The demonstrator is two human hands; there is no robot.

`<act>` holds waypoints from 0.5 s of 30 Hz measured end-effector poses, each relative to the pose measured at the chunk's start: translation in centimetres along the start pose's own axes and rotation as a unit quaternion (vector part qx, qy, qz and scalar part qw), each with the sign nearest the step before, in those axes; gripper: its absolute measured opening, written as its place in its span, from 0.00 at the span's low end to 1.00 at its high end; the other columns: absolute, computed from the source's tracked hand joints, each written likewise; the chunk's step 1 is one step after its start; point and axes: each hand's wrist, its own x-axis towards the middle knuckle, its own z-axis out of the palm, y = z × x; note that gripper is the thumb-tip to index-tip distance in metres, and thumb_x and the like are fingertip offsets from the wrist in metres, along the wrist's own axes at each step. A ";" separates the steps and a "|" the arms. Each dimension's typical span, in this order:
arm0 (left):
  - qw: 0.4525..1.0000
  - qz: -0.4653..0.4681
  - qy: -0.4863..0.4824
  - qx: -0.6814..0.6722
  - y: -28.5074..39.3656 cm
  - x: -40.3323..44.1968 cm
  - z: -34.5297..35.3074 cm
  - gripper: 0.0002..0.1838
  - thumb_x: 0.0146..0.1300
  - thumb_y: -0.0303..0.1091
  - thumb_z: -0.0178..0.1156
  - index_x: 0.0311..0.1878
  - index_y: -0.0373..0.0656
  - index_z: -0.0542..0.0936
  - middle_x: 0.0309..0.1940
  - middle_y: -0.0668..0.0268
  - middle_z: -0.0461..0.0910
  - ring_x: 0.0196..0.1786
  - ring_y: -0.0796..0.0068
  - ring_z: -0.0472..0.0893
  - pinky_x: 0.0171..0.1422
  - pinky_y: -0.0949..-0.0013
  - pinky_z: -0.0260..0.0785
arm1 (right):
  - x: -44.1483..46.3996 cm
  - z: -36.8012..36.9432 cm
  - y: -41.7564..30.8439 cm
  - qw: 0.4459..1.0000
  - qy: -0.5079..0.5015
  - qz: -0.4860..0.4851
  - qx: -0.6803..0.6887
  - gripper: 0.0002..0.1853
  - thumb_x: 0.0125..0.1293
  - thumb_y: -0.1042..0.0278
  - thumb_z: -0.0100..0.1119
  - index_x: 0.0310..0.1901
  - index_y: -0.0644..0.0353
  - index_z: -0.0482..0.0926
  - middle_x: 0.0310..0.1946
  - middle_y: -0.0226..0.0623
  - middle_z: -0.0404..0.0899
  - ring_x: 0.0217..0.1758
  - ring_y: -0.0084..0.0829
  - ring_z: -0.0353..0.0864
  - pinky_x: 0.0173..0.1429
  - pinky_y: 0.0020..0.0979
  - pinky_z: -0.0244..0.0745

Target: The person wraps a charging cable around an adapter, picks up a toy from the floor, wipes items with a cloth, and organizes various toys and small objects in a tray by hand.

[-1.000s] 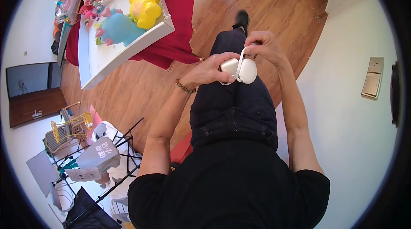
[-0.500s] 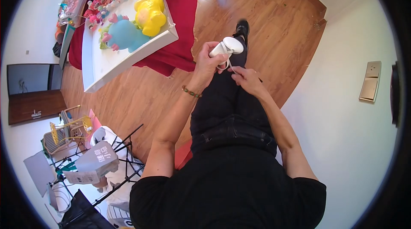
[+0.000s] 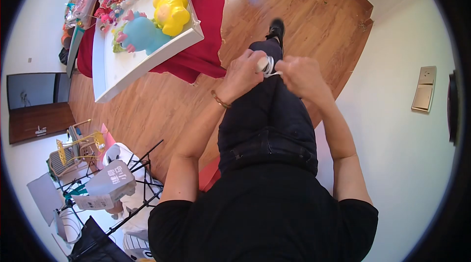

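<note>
My left hand (image 3: 244, 76) is closed around a small white device (image 3: 262, 63), whose exact kind I cannot make out. Loops of white cable (image 3: 270, 66) are wrapped about it. To the right, my right hand (image 3: 303, 76) has its fingers pinched together on the cable, close against the device and slightly blurred. Both hands are held out over my legs, and most of the device is hidden by the fingers.
Left of my hands, a white tray (image 3: 142, 76) on a red cloth (image 3: 212, 26) holds a yellow toy (image 3: 171, 13), a blue toy (image 3: 144, 35) and several small trinkets. A wall with a socket plate (image 3: 424, 89) rises on the right. Folding frames (image 3: 142, 164) stand lower left.
The device has turned, so its round white end no longer shows. My right hand has moved up and right, from below the device to beside it, with the cable in its fingers.
</note>
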 end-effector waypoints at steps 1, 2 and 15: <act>0.998 0.023 -0.052 -0.018 -0.5 0.0 -0.4 0.24 0.45 0.26 0.62 0.50 0.38 0.74 0.41 0.57 0.78 0.44 0.58 0.78 0.50 0.63 0.70 | 0.5 -0.3 0.9 0.997 0.000 -0.005 0.073 0.07 0.48 0.70 0.62 0.31 0.57 0.79 0.24 0.40 0.78 0.27 0.39 0.78 0.28 0.37 0.70; 0.993 0.047 -0.103 -0.035 -0.9 0.1 -0.7 0.23 0.46 0.26 0.61 0.50 0.39 0.75 0.41 0.59 0.78 0.44 0.61 0.78 0.49 0.64 0.71 | 1.0 -0.6 2.2 0.989 0.001 -0.009 0.146 0.06 0.48 0.69 0.63 0.30 0.57 0.79 0.23 0.40 0.78 0.25 0.38 0.78 0.28 0.36 0.69; 0.680 -0.158 0.007 -0.716 -2.3 -1.4 0.1 0.22 0.58 0.27 0.58 0.56 0.36 0.67 0.38 0.58 0.75 0.29 0.72 0.77 0.24 0.73 0.69 | -1.5 9.3 2.8 0.841 -0.020 0.203 0.501 0.09 0.62 0.66 0.56 0.40 0.61 0.80 0.18 0.33 0.74 0.22 0.21 0.74 0.28 0.26 0.68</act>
